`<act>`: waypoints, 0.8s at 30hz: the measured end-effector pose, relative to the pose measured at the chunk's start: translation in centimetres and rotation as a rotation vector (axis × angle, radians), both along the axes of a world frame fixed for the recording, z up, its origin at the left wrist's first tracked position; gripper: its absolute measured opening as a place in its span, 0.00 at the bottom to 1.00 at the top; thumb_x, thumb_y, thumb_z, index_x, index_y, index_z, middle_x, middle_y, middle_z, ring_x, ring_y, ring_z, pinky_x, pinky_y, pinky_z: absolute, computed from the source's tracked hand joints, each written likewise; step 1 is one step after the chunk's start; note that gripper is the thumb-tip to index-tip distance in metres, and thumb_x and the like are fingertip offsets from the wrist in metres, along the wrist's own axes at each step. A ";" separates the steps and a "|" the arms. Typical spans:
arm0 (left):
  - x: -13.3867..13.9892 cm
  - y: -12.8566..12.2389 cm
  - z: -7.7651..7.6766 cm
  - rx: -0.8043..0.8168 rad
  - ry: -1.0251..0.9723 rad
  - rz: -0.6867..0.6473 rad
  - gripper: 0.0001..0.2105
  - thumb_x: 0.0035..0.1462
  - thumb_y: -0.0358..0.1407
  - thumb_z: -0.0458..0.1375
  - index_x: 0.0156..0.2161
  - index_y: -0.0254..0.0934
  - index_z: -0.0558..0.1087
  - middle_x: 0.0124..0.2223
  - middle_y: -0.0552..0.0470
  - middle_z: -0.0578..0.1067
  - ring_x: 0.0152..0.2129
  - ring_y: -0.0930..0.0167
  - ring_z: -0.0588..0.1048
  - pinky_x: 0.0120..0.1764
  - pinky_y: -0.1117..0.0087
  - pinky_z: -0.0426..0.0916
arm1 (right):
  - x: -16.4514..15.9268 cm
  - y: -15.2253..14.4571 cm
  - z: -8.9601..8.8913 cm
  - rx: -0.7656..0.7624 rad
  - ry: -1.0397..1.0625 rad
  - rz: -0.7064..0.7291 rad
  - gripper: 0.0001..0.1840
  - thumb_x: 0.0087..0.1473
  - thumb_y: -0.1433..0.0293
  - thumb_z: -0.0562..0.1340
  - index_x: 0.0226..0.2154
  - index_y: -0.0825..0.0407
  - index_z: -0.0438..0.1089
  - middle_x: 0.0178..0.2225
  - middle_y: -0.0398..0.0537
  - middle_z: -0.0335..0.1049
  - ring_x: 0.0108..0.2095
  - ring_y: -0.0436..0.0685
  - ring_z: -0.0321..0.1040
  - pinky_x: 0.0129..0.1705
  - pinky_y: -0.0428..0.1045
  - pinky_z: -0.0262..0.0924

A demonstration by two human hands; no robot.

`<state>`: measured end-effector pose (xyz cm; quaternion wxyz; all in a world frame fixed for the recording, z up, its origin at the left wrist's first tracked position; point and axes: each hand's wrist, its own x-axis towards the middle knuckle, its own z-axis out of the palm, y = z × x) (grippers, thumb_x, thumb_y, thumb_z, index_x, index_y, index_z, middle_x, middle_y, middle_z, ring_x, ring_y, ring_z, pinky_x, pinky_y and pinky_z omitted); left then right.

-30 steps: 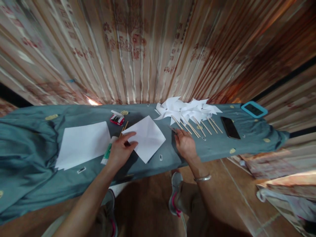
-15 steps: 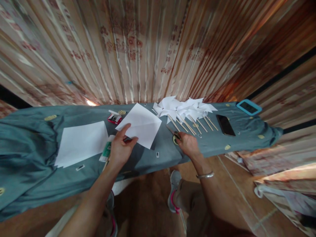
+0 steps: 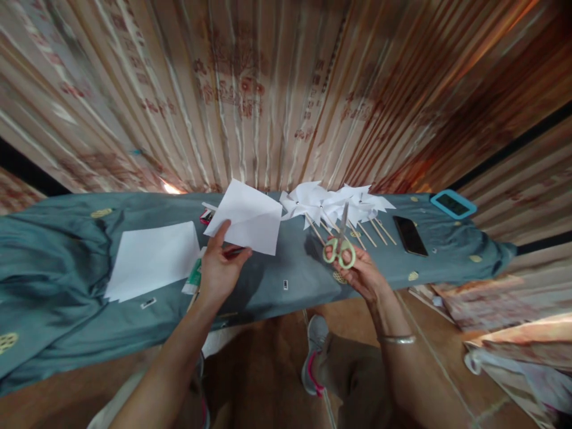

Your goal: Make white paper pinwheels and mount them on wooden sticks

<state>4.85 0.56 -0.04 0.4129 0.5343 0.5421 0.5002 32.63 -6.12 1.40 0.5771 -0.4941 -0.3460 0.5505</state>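
Observation:
Near the middle of the cloth-covered table, my left hand (image 3: 224,261) grips the lower left edge of a white square sheet of paper (image 3: 250,215), thumb below and fingers on top. A faint crease crosses the sheet. On the right, my right hand (image 3: 361,273) is closed on a pair of scissors (image 3: 339,247) with pale green handles, blades pointing up and away. Behind the scissors lie several white paper pinwheels (image 3: 313,199) on thin wooden sticks (image 3: 366,236). Beside my left wrist is a green and white glue stick (image 3: 193,277), partly hidden.
A stack of white paper (image 3: 154,256) lies at left on the grey-green cloth (image 3: 268,298). A red item (image 3: 206,215) is half covered by the held sheet. At right are a dark phone (image 3: 410,235) and a blue-framed device (image 3: 453,204). A curtain (image 3: 277,95) hangs behind.
My right hand has lifted the scissors from the table and turned them blades upward. My left hand has raised and tilted the sheet slightly to the left.

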 end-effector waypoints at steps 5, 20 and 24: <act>-0.9 0.8 0.2 0.004 -0.049 0.138 0.33 0.43 0.38 0.68 0.57 0.37 0.69 0.40 0.49 0.77 0.26 0.73 0.74 0.33 0.71 0.73 | -6.0 0.4 -0.6 -0.134 0.158 0.163 0.23 0.34 0.57 0.77 0.34 0.51 0.80 0.27 0.45 0.78 0.25 0.46 0.69 0.29 0.41 0.64; -0.8 1.0 0.0 -0.012 -0.167 0.139 0.29 0.42 0.34 0.67 0.54 0.40 0.73 0.27 0.59 0.69 0.19 0.76 0.62 0.22 0.75 0.62 | -12.6 4.4 -2.9 -0.090 0.545 -0.076 0.23 0.33 0.57 0.78 0.32 0.51 0.77 0.28 0.43 0.79 0.29 0.49 0.74 0.31 0.43 0.70; -0.3 0.8 -0.4 -0.044 -0.182 0.105 0.28 0.44 0.35 0.66 0.54 0.40 0.74 0.31 0.57 0.74 0.23 0.75 0.67 0.26 0.75 0.66 | -14.2 5.1 -3.2 -0.108 0.568 -0.116 0.16 0.31 0.70 0.78 0.25 0.51 0.73 0.24 0.38 0.77 0.23 0.47 0.70 0.27 0.42 0.68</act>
